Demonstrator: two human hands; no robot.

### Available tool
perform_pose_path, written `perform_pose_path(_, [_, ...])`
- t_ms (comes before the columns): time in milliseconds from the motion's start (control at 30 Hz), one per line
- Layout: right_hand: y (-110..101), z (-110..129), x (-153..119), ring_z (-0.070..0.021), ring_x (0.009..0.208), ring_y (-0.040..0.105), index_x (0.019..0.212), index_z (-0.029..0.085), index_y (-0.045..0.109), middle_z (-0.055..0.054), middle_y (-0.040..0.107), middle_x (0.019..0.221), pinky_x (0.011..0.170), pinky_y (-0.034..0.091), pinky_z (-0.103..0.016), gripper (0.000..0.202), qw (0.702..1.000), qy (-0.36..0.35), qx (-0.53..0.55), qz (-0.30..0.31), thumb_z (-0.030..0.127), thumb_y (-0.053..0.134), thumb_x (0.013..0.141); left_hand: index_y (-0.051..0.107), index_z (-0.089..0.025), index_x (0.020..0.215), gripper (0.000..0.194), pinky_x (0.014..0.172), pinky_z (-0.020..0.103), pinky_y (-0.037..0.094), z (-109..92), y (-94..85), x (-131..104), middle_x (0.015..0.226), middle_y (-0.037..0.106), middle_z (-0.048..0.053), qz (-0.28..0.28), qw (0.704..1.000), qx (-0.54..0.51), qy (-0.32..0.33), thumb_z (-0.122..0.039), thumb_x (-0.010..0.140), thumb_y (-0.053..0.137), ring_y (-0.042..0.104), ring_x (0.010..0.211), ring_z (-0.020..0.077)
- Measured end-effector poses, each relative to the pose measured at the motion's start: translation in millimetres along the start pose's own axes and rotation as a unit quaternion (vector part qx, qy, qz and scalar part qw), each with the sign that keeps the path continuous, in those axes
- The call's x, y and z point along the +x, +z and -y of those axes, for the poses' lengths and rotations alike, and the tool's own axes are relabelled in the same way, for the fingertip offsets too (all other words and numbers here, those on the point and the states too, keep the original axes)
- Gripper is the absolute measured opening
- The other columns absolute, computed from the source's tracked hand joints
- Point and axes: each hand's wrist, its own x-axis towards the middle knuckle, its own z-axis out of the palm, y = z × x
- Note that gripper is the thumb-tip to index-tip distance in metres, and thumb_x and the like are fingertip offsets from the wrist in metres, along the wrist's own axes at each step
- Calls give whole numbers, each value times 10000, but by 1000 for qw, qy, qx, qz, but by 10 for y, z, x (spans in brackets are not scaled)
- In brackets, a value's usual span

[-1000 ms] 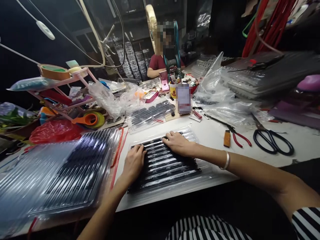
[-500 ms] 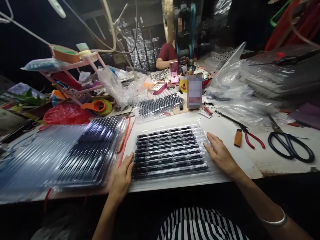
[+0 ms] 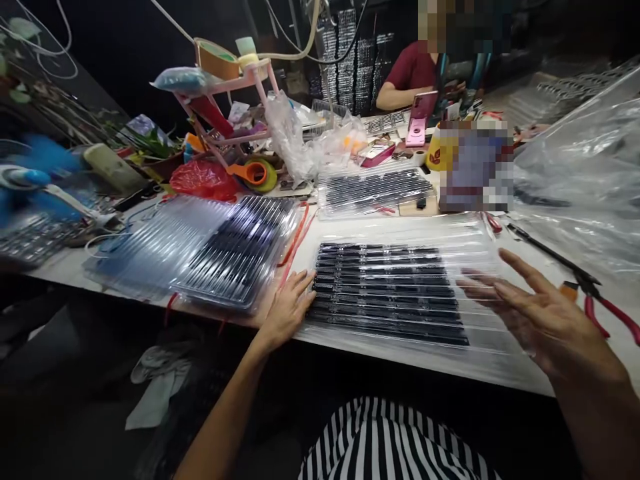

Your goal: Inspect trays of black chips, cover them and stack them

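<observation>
A clear ribbed plastic tray [image 3: 380,293] with rows of black strips lies flat on the white table in front of me. My left hand [image 3: 287,307] rests at its left edge, fingers stretched out and touching the rim. Over its right end my right hand [image 3: 545,313] is raised, fingers spread, with nothing visible in it. To the left, a stack of similar clear trays [image 3: 240,257] holds dark strips in its right part. Another clear tray of dark strips [image 3: 375,190] lies farther back.
Red-handled pliers [image 3: 593,293] and an orange lighter [image 3: 569,291] lie at right, beside crumpled clear plastic [image 3: 590,173]. A pink rack [image 3: 225,137], a red bag [image 3: 203,180] and an orange tape dispenser [image 3: 253,173] stand back left. Across the table sits a person [image 3: 410,77] in a dark red shirt.
My right hand has lifted off the tray's right edge and opened above it. My left hand stays at the left edge. The view has turned left, bringing a blue fan in.
</observation>
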Motion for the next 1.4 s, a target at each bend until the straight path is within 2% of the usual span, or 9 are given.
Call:
perform_pose_path(100, [7, -16, 5, -278, 963, 670, 1386, 309, 373, -110, 730, 950, 987, 406, -514, 656, 996, -6, 69, 47, 304, 629, 782, 429, -217, 1358, 512, 1035, 419, 368, 33, -87, -3, 1341, 534, 115, -56, 995, -79, -16, -472, 919, 367, 489, 1234, 219])
perform_pose_path(267, [35, 13, 2, -224, 1120, 588, 1098, 244, 657, -55, 680, 1117, 1049, 394, -406, 320, 971, -118, 191, -79, 217, 554, 796, 489, -179, 1291, 496, 921, 401, 468, -6, -208, -103, 1213, 620, 134, -126, 985, -113, -9, -481, 930, 332, 600, 1083, 223])
perform_pose_path(467, [-132, 66, -72, -215, 1329, 362, 998, 332, 703, 40, 515, 1362, 1121, 278, -403, 292, 976, -24, 183, -116, 434, 493, 822, 694, -220, 967, 205, 970, 429, 395, -39, -111, -87, 1064, 639, 79, -101, 991, 46, 80, -303, 860, 541, 554, 1049, 226])
perform_pose_path(767, [-482, -70, -108, -162, 1325, 369, 771, 428, 718, 186, 563, 1279, 1066, 359, -349, 215, 961, -131, 201, -139, 363, 521, 828, 683, -240, 864, 111, 893, 429, 384, -45, -112, 275, 972, 576, 60, -8, 958, 215, 192, -219, 827, 580, 499, 961, 232])
perform_pose_path(900, [-571, -82, -172, -164, 1364, 296, 941, 438, 704, 155, 492, 1366, 1099, 302, -352, 250, 965, -142, 170, -141, 404, 467, 868, 668, -232, 820, 112, 845, 408, 411, -63, -171, 301, 922, 577, 57, 0, 950, 223, 220, -240, 840, 559, 523, 889, 222])
perform_pose_path(1000, [-615, -78, -220, -220, 1258, 460, 1100, 464, 635, 56, 561, 1313, 995, 399, -443, 344, 973, -156, 152, -79, 444, 365, 888, 659, -223, 851, 115, 836, 393, 429, -239, -122, 266, 907, 579, 55, -32, 957, 184, 224, -244, 853, 546, 542, 878, 213])
perform_pose_path(1167, [-427, -82, -277, -221, 717, 637, 1267, 389, 519, -65, 665, 1094, 540, 474, -353, 479, 982, -135, 128, 8, 434, 445, 796, 670, -222, 967, 155, 899, 354, 448, -947, 503, 36, 992, 632, 47, 24, 982, -129, 136, -241, 856, 564, 582, 979, 194])
perform_pose_path(1300, [-136, -204, -353, -204, 759, 633, 1179, 425, 562, -19, 673, 1050, 658, 492, -376, 382, 986, -115, 113, 29, 376, 540, 801, 477, -227, 1311, 663, 957, 379, 439, -1500, 1313, -146, 1284, 550, 100, 220, 876, -428, 37, -286, 706, 743, 520, 1162, 243])
perform_pose_path(1400, [-185, -328, -426, -263, 988, 616, 1085, 421, 627, -9, 677, 1042, 845, 473, -456, 366, 982, -117, 147, 32, 501, 617, 729, 586, -170, 1173, 450, 986, 394, 410, -1740, 1686, -171, 1214, 606, 108, 195, 811, -552, -16, -319, 760, 687, 556, 1124, 233])
